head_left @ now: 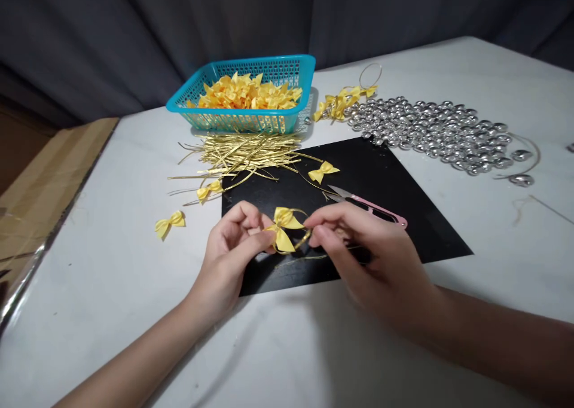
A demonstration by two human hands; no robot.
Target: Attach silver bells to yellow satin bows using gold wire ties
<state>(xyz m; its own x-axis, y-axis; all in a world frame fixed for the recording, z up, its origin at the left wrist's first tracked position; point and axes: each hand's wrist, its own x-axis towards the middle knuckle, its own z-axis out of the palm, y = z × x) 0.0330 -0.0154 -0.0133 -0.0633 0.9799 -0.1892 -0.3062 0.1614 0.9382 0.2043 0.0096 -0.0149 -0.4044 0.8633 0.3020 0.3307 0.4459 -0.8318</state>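
Observation:
Between thumb and fingers, my left hand [235, 240] pinches a yellow ribbon bow [285, 228] with a gold cord loop attached to it. My right hand [365, 246] is closed at its fingertips on the gold cord [304, 240], at the right side of that loop. Both hands are held above a black mat [421, 216]. A pair of pink-handled thread snips [381, 210] lies on the mat just beyond my right hand, partly hidden by it. Another yellow bow [323, 171] rests near the blades.
A blue basket [242, 112] of yellow bows stands at the back, with a pile of gold cords [251, 152] before it. Silver beads [426, 127] spread across the back right, beside bunched yellow bows [338, 104]. A single bow [170, 222] lies on the white table [130, 288].

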